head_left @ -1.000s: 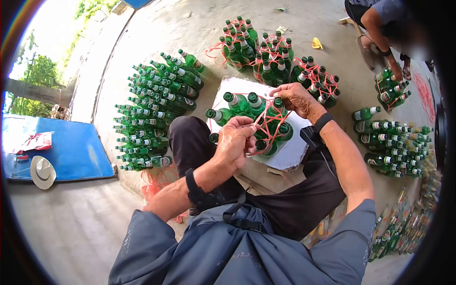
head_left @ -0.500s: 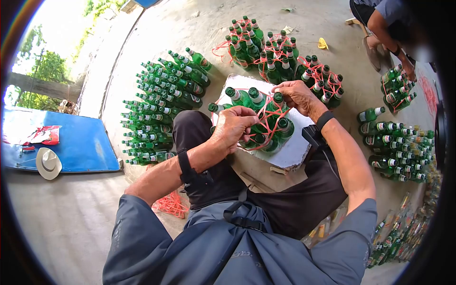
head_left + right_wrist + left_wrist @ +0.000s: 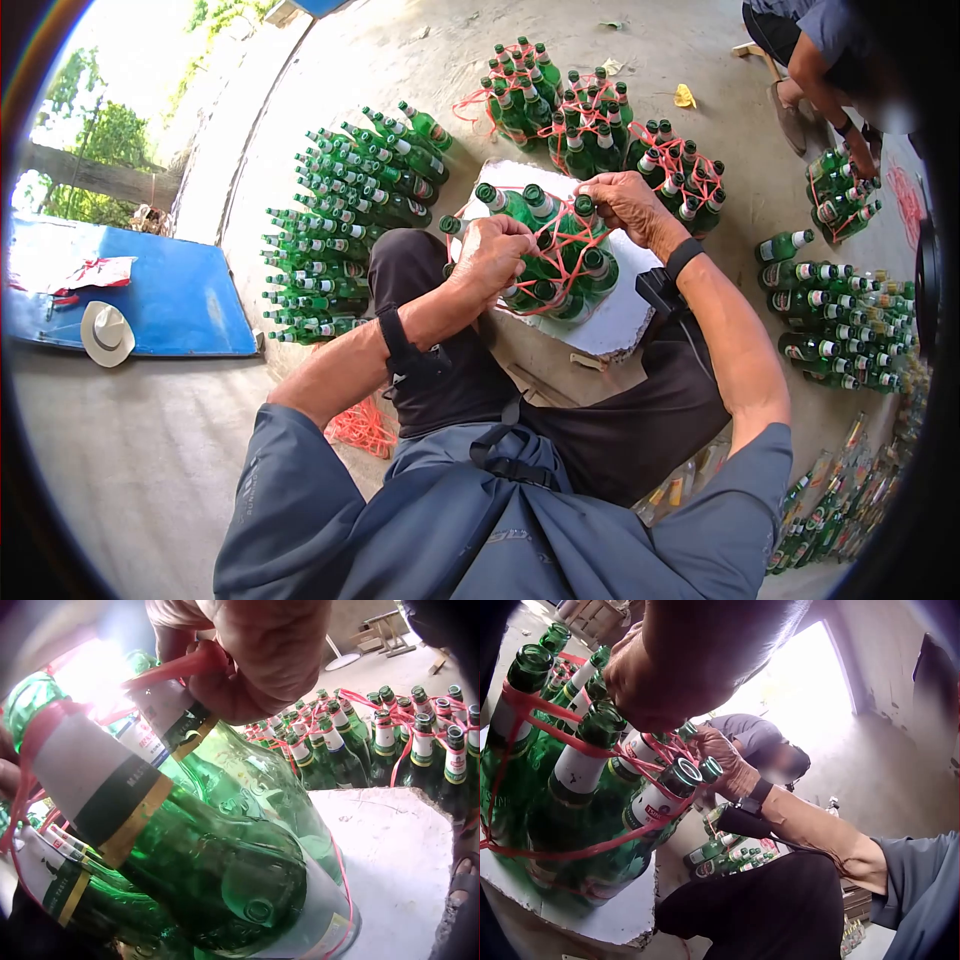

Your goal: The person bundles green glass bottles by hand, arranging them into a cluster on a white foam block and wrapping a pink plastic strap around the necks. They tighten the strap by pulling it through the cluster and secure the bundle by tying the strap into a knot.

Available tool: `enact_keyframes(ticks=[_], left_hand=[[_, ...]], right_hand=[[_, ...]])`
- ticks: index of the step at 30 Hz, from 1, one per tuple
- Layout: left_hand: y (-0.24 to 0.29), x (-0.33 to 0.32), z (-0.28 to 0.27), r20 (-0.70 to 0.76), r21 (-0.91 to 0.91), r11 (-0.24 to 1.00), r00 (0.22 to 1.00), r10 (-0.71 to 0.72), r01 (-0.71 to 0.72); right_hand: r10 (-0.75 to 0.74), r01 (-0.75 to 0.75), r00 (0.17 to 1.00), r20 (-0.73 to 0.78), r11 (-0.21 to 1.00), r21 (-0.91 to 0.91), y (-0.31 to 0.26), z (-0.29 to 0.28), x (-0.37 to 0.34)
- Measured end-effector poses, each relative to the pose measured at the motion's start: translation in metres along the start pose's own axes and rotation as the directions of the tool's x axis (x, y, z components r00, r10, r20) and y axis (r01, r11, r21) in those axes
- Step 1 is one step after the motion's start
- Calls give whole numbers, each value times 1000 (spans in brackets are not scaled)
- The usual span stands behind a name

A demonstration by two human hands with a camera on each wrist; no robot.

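Several green bottles stand grouped on a white slab, with red twine looped round and between their necks. The left hand pinches twine above the near left bottles. At the far right of the group, the right hand has fingers curled beside a bottle neck. In the right wrist view that hand pinches a flat red strand by a bottle neck. The left wrist view shows twine around the necks; the left hand's fingertips are hidden there.
Tied bottle bundles stand beyond the slab. Loose green bottles fill the floor at left and right. Red twine lies by the left knee. Another person bends over bottles at the upper right. A hat rests on a blue board.
The left hand has moved away from the middle of the group to its left side, then slightly back right. The right hand stays near the same neck. The head view has shifted slightly.
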State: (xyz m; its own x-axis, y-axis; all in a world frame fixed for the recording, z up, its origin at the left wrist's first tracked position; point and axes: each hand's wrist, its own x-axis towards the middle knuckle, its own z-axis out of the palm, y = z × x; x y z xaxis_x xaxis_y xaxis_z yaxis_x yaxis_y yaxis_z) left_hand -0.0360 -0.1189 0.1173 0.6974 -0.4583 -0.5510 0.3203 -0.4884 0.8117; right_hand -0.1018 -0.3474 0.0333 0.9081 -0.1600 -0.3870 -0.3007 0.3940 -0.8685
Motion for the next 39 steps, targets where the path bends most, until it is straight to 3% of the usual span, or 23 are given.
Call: enact_keyframes(ticks=[4,7,13,16,25,28,34,39], left_hand=[[-1,2,3,-52,110,992,997,65,-59],[-6,3,3,-46,19,988,987,151,-151],[-14,10,-3,-19,108,964,969,245,-242],[-10,4,2,-33,363,876,936,351,-316],[-2,-8,2,67,602,700,898,435,-384],[-14,1,0,124,558,635,811,572,-534],[-5,-1,0,74,520,769,917,393,-372],[-3,3,-1,141,541,721,891,431,-434]], right_hand=[[-20,21,999,-32,1000,12,2,3,1],[-26,27,999,-35,1000,14,5,2,2],[-31,33,999,-32,997,66,7,4,2],[-29,31,999,-24,996,81,5,4,1],[-8,7,1000,19,998,55,6,-4,5],[-8,7,1000,9,999,49,7,-3,6],[-6,6,1000,13,999,33,6,-5,9],[2,-2,1000,-23,1000,9,7,-3,12]])
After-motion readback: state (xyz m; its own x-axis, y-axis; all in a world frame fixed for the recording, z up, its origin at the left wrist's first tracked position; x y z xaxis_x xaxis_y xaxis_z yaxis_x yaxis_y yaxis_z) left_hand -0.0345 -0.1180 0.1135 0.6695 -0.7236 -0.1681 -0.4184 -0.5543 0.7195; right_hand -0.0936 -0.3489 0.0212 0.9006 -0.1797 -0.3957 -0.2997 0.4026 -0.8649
